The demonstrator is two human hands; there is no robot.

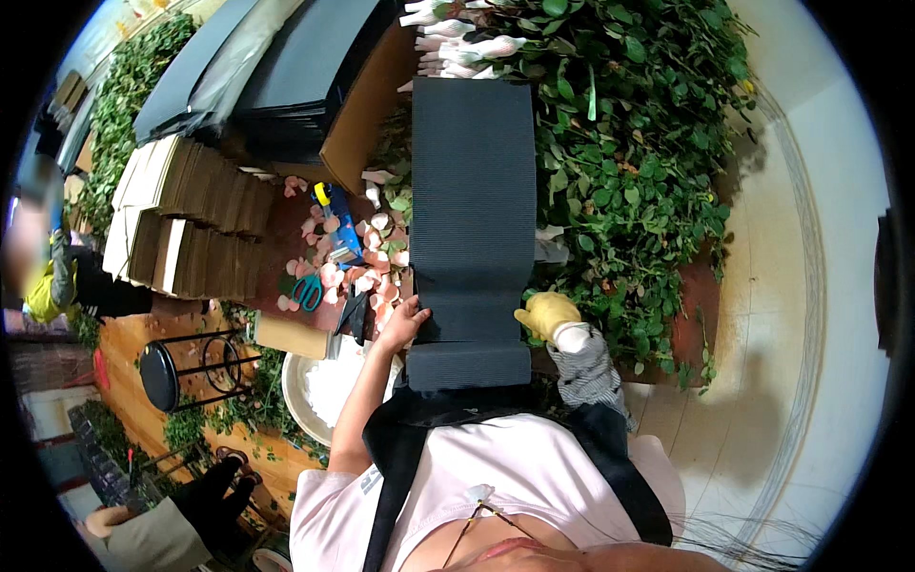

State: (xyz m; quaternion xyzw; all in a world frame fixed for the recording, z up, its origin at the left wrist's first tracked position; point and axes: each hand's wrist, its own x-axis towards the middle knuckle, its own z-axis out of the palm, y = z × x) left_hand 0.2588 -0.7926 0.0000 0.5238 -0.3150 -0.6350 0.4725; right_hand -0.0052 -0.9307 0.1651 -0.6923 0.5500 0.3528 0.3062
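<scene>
A long black corrugated sheet (pixel 474 181) lies in front of me, its near part bent, with the near end close to my apron. My bare left hand (pixel 402 324) grips its left edge near the bend, thumb on top. My right hand (pixel 550 316), in a yellow glove with a patterned sleeve, holds the right edge opposite; its thumb overlaps the sheet and its other fingers are partly hidden. Beyond the far end lie flower heads in white netting (pixel 467 48). Leafy green stems (pixel 629 181) are heaped along the sheet's right side.
Left of the sheet are pink petals (pixel 381 257), a blue tape dispenser (pixel 338 221) and teal-handled scissors (pixel 307 293). Farther left stand stacked brown cardboard (pixel 195 210) and black sheets (pixel 295 86). A white tub (pixel 294 400), a black stool (pixel 160 377) and two other people are to the left.
</scene>
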